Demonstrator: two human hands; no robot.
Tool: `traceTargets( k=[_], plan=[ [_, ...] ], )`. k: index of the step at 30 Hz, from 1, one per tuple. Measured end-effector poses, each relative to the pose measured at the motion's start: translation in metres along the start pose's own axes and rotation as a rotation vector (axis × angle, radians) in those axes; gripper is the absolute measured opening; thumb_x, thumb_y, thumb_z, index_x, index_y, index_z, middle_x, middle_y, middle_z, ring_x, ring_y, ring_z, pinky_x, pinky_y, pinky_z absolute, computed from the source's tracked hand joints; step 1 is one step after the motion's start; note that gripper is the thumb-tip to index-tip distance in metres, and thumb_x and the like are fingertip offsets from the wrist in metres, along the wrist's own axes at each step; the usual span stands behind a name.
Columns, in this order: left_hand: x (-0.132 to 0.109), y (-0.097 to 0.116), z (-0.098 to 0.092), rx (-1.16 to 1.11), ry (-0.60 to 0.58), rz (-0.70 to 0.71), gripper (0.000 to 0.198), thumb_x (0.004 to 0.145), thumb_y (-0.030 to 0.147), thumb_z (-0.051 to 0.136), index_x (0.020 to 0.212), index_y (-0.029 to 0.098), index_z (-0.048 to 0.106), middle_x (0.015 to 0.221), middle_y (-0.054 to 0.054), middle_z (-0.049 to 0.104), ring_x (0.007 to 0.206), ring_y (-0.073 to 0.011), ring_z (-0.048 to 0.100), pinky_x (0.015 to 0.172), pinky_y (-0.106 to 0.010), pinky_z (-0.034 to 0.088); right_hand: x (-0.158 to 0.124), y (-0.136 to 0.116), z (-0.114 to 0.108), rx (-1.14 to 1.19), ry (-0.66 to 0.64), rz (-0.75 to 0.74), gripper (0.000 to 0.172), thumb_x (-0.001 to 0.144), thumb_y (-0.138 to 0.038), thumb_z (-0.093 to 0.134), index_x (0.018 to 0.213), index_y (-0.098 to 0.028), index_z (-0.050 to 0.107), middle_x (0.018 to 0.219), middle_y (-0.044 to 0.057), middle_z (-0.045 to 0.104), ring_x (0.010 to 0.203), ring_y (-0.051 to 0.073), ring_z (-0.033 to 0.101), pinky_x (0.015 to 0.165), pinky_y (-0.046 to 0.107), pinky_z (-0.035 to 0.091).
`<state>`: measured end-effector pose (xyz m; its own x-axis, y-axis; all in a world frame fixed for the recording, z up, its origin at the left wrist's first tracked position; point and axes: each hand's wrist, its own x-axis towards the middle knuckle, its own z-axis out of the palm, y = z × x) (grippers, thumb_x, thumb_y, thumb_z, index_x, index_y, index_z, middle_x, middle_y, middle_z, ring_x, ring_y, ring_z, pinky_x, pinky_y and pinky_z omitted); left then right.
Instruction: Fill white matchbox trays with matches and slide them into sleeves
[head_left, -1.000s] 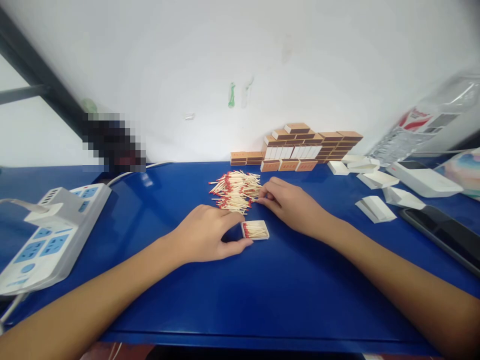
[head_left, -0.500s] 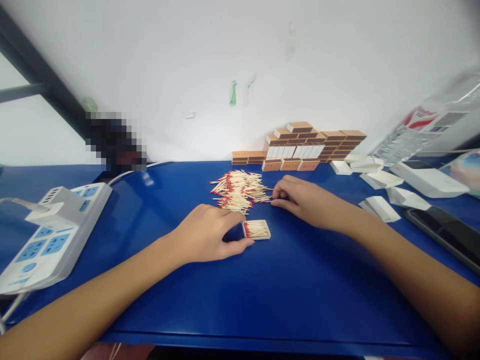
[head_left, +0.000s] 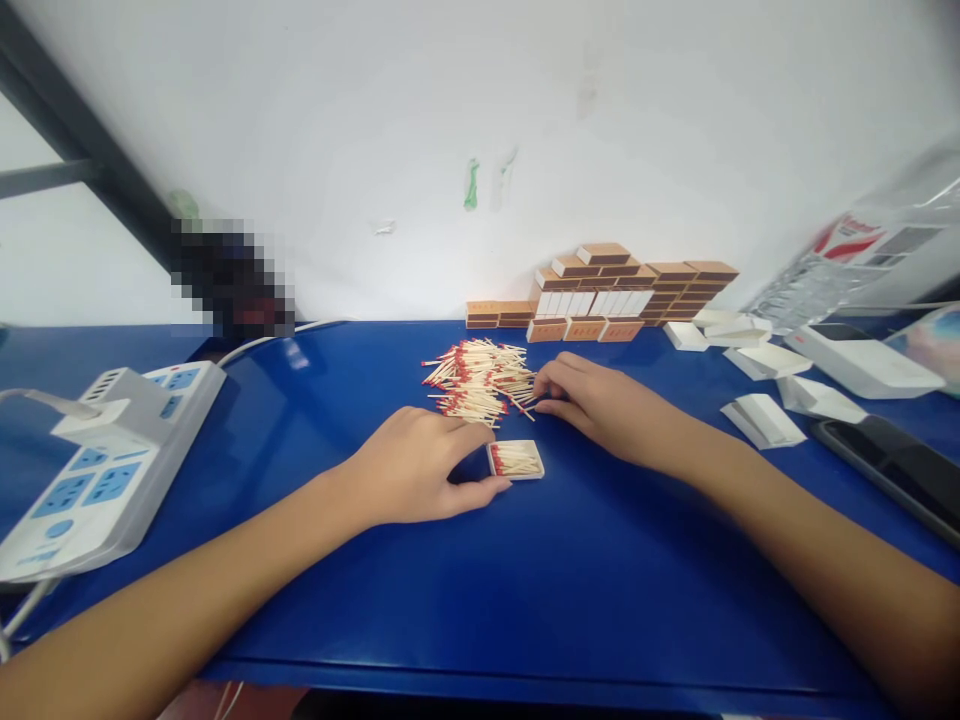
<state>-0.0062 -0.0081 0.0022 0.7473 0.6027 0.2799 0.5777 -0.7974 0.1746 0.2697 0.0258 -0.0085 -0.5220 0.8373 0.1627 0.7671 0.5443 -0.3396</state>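
"So, what has just changed on the blue worktop (head_left: pixel 570 590)?"

"Mostly the right hand (head_left: pixel 581 395). A second ago its fingertips were at the right edge of a loose pile of red-tipped matches (head_left: pixel 476 375); then it drew off to the right, and now it is back just beside that edge. A few matches there stick out from the heap, one slanting toward the viewer."

"Is it pinching anything?"

"I cannot tell. Its thumb and forefinger are near each other, bent toward the sticks, but the tips are too small to make out."

"And the left hand (head_left: pixel 416 465)?"

"Unmoved, as far as I can see. Its thumb and forefinger are spread around the left end of a small white matchbox tray (head_left: pixel 528 477). They seem to touch it; how firmly, I cannot tell."

"Where is that tray?"

"Mid-worktop, on the near side of the pile and apart from it. Matches lie inside, red heads to the left, and it looks no fuller than a second ago."

"Meaning what for the work?"

"My judgement: the right hand is teasing matches loose at the edge, and the filling itself has not advanced."

"Anything around them?"

"Stacked matchboxes (head_left: pixel 622 303) by the wall behind; folded white pieces (head_left: pixel 763 420) and a dark phone (head_left: pixel 892 475) to the right."
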Motion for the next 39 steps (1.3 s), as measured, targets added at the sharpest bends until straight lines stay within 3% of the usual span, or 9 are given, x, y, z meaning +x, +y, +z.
traceTargets(
  k=[3,9,25,39],
  plan=[
    [0.0,0.0,0.0,-0.004,-0.003,-0.003,0.033,0.093,0.051,0.063,0.096,0.019,0.071,0.066,0.001,0.068,0.056,-0.0141,0.063,0.054,-0.026,0.039,0.001,0.006,0.003,0.01,0.03,-0.01,0.019,0.103,-0.035,0.051,0.116,-0.023,0.057,0.109,0.008,0.058,0.086,0.021,0.061,0.08,0.036,0.048],
    [0.001,0.001,-0.002,-0.015,-0.012,-0.009,0.031,0.093,0.049,0.064,0.1,0.019,0.072,0.067,0.002,0.068,0.056,-0.014,0.063,0.054,-0.026,0.039,0.002,0.005,0.0,0.055,-0.004,0.028,0.017,0.103,-0.034,0.051,0.096,-0.022,0.059,0.1,0.005,0.057,0.082,0.019,0.059,0.077,0.034,0.046],
    [0.0,0.0,-0.002,-0.006,-0.018,-0.029,0.035,0.093,0.052,0.063,0.1,0.019,0.073,0.065,0.002,0.066,0.056,-0.0137,0.062,0.055,-0.026,0.041,-0.004,-0.002,-0.003,0.011,-0.058,0.103,0.024,0.103,-0.041,0.043,0.095,-0.021,0.055,0.099,0.009,0.062,0.08,0.022,0.059,0.071,0.036,0.045],
    [0.0,0.0,-0.001,-0.016,-0.02,-0.03,0.035,0.093,0.052,0.064,0.103,0.02,0.072,0.067,0.003,0.067,0.057,-0.0136,0.063,0.055,-0.026,0.04,-0.005,0.0,-0.009,0.016,-0.093,0.097,0.024,0.103,-0.039,0.043,0.094,-0.021,0.057,0.098,0.009,0.063,0.085,0.022,0.059,0.075,0.035,0.047]
  ],
)
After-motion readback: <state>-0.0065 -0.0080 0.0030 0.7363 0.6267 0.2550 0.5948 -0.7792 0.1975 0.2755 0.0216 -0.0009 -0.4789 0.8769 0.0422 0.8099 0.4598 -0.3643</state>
